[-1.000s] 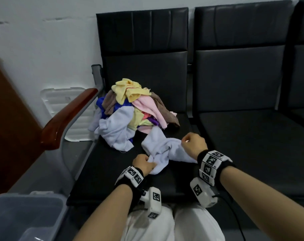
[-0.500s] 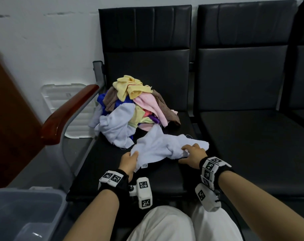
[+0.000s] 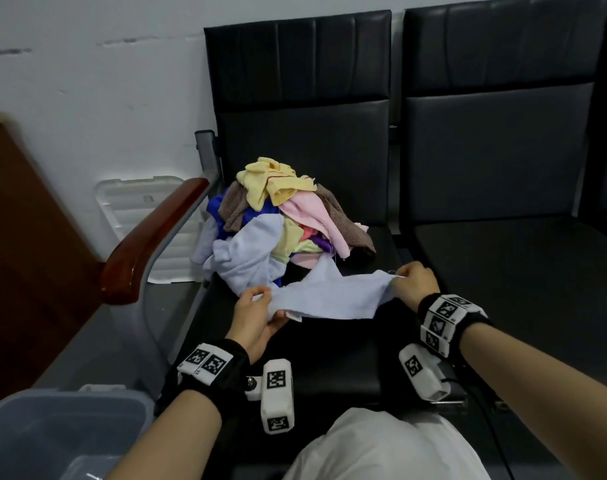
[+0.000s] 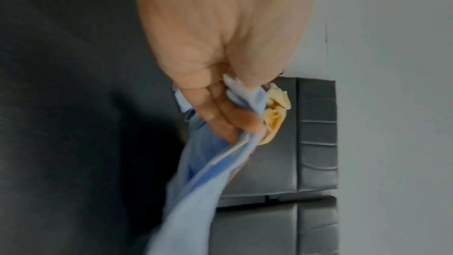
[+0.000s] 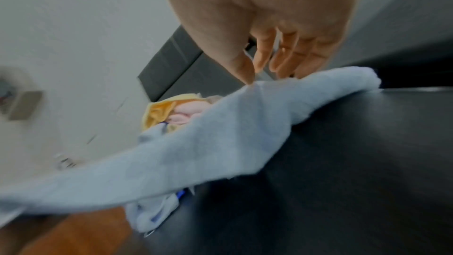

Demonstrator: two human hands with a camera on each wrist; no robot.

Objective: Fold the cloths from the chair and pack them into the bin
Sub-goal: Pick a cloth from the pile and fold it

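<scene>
Our left hand and right hand each pinch an end of the pale blue cloth, light and limp, best held by its corners.

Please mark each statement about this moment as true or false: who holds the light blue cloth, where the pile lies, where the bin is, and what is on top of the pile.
1. Both hands hold the light blue cloth: the left hand at one end, the right hand at the other. True.
2. The light blue cloth is already folded into a neat square. False: it is stretched out between the hands, unfolded.
3. The pile of cloths lies on the chair seat. True.
4. The bin stands on the right-hand chair. False: it is at lower left, beside the chair.
5. A yellow cloth tops the pile. True.
</scene>
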